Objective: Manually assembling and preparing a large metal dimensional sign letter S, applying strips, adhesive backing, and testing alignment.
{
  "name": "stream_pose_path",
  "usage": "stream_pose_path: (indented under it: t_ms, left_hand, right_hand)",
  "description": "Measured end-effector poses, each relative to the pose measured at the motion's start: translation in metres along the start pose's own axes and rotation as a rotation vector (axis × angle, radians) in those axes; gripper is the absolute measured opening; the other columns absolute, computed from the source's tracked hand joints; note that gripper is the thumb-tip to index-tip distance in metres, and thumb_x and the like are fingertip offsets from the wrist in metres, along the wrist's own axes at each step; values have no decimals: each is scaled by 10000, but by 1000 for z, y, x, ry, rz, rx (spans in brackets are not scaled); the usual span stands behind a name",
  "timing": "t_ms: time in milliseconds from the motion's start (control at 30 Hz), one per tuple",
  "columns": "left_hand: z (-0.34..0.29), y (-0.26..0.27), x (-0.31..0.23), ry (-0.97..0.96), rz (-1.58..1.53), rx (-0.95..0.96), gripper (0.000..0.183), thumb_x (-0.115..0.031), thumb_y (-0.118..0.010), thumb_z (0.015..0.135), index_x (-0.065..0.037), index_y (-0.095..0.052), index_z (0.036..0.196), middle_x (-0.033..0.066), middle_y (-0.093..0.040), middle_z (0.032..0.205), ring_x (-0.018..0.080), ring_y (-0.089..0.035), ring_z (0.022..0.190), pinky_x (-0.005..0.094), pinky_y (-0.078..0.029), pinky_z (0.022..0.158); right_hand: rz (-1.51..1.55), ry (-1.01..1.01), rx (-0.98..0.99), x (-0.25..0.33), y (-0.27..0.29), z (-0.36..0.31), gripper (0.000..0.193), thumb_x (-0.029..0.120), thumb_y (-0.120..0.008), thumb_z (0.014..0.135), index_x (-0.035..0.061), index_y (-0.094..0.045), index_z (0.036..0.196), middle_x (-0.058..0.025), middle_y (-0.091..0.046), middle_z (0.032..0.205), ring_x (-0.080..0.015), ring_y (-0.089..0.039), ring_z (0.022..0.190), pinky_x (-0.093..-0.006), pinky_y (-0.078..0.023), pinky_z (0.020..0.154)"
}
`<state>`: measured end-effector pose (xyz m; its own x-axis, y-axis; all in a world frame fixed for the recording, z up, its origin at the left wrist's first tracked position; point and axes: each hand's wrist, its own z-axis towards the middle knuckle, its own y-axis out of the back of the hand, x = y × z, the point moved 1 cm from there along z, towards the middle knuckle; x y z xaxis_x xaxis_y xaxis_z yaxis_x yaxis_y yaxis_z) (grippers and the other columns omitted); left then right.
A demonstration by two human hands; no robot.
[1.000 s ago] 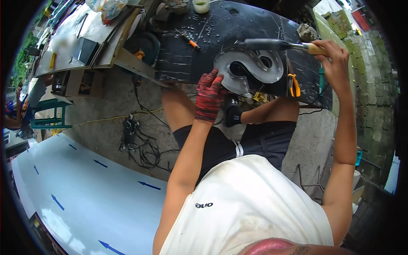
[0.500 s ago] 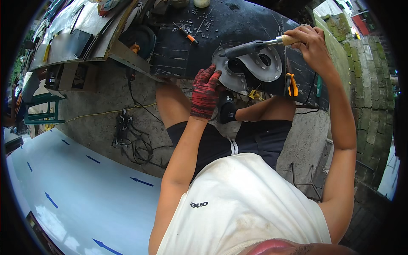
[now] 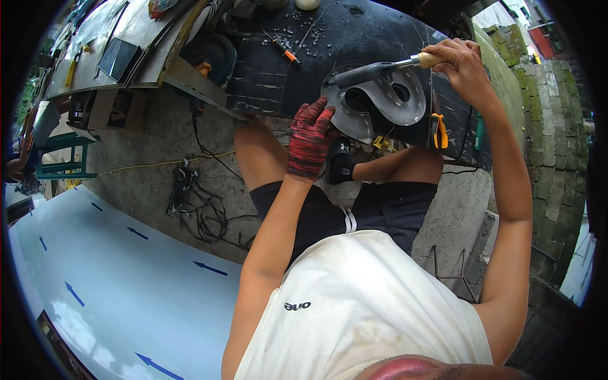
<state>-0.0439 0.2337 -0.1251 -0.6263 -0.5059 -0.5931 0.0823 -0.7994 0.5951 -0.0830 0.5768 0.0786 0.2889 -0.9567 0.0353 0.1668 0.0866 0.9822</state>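
My right hand, bare, is closed around the wooden handle of a large soldering iron with a metal shaft and a thick dark barrel. The barrel lies across the upper left of an S-shaped grey sheet-metal letter, which has raised edges and rests at the table's near edge. Whether the tip touches the metal I cannot tell. My left hand, in a red and black glove, grips the letter's near-left edge; its thumb is mostly hidden.
On the black table lie an orange-handled tool, small scattered scraps, orange-handled pliers and a green tool. A tangled cable lies on the floor. A glossy panel with blue arrows is at lower left.
The whole view has shifted slightly. Both hands, the soldering iron and the letter keep nearly the same places relative to each other. A grey blur over the left table is gone.
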Motion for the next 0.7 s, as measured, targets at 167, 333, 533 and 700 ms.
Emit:
stream_pose_path:
  t_ms: [167, 333, 533, 700]
  left_hand:
    - [-1, -1, -1, 10, -8, 4, 640, -93, -897, 712, -98, -697, 1320, 172, -666, 1428, 374, -640, 1290, 539, -464, 1170]
    - [0, 1, -2, 22, -9, 8, 679, -18, -905, 695, -128, -709, 1336, 108, -656, 1471, 346, -600, 1340, 478, -497, 1146]
    - [-1, 0, -1, 24, 6, 11, 683, -18, -908, 691, -127, -711, 1336, 109, -655, 1475, 350, -604, 1335, 478, -500, 1142]
    - [-2, -2, 0, 20, -5, 1, 688, -15, -917, 684, -126, -712, 1331, 108, -647, 1486, 350, -599, 1337, 475, -507, 1133]
  right_hand:
    - [0, 14, -13, -3, -1, 1, 267, 151, -753, 946, 156, -801, 1209, -17, -713, 1026, -209, -632, 1072, -400, -347, 1075]
    - [9, 17, -2, -6, -5, 2, 271, 151, -756, 945, 160, -803, 1212, -14, -721, 1030, -207, -632, 1072, -397, -349, 1068]
    - [9, 11, 34, -10, -7, 3, 348, 92, -753, 909, 122, -777, 1255, -34, -727, 1112, -248, -616, 1102, -398, -342, 1073]
    - [3, 6, 29, -10, -9, 4, 347, 96, -751, 911, 135, -781, 1254, -29, -727, 1111, -245, -610, 1100, -399, -340, 1075]
